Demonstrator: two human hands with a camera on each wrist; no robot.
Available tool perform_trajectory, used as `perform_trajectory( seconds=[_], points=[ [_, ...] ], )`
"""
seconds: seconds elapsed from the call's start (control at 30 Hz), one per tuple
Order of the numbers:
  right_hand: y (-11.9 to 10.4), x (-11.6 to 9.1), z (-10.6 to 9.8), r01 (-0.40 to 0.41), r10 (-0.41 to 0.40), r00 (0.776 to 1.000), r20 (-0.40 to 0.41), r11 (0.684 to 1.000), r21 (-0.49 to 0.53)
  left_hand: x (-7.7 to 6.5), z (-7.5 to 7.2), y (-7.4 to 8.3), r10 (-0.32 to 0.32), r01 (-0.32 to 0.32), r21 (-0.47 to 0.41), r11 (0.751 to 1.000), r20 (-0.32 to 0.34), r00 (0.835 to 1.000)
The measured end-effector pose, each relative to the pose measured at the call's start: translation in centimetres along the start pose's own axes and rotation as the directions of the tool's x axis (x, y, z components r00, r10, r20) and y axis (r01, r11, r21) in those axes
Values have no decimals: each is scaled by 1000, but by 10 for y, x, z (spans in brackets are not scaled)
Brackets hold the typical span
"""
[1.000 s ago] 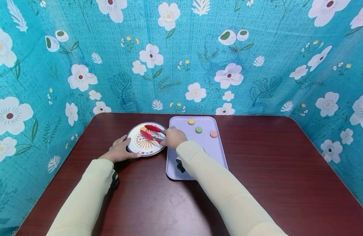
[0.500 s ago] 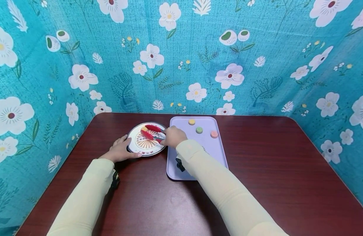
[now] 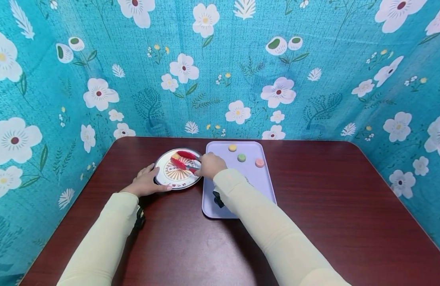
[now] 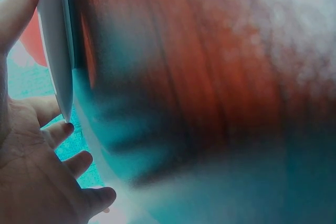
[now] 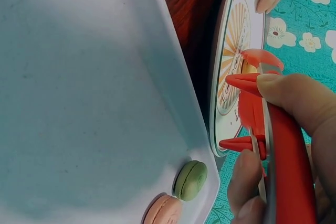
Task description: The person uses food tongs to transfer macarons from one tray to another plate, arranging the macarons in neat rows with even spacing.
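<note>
In the head view, my left hand (image 3: pixel 146 182) holds the rim of a round white plate (image 3: pixel 164 161), its thumb along the near edge and its fingers at the left side. The left wrist view shows the plate (image 4: pixel 55 51) edge-on, with the thumb on one side and fingertips near the rim. My right hand (image 3: pixel 211 165) grips red-handled tongs (image 5: pixel 286 166) that reach over the plate from the right. Between their red tips lies a yellow macaron (image 3: pixel 176 156), partly hidden, over the plate's far left part.
A lilac tray (image 3: pixel 264 186) lies beside the plate, partly under my right forearm. On it sit a yellow macaron (image 3: pixel 232 147), a green macaron (image 3: pixel 242 157) and a pink macaron (image 3: pixel 259 163). Behind the dark wooden table (image 3: pixel 330 198) hangs a blue flowered cloth (image 3: pixel 220 95).
</note>
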State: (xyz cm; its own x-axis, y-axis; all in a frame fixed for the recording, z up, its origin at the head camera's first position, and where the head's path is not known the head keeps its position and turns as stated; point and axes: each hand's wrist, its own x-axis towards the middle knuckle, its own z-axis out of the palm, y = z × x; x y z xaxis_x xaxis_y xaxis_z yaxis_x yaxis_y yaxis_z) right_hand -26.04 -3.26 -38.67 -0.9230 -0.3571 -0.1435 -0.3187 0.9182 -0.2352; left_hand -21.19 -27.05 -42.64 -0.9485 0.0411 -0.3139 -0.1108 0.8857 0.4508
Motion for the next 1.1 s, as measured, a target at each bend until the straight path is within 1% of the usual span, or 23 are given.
perform_trajectory(
  seconds=[0.27, 0.57, 0.77, 0.93, 1.1],
  points=[
    [0, -1, 1, -25, 25, 1000, -5, 1000, 3, 0, 1, 0, -6, 6, -6, 1000, 2, 1000],
    [0, -3, 0, -30, 31, 999, -26, 1000, 7, 0, 1, -1, -12, 12, -5, 1000, 2, 1000],
    [3, -3, 0, -22, 22, 999, -31, 1000, -3, 1, 3, -1, -23, 23, 1, 1000, 3, 1000],
    [4, -3, 0, -10, 10, 999, -31, 1000, -8, 0, 2, 0, -30, 30, 2, 1000, 3, 1000],
    [6, -6, -3, 6, -6, 999, -42, 1000, -2, -1, 2, 1, -24, 24, 5, 1000, -1, 1000]
  ],
)
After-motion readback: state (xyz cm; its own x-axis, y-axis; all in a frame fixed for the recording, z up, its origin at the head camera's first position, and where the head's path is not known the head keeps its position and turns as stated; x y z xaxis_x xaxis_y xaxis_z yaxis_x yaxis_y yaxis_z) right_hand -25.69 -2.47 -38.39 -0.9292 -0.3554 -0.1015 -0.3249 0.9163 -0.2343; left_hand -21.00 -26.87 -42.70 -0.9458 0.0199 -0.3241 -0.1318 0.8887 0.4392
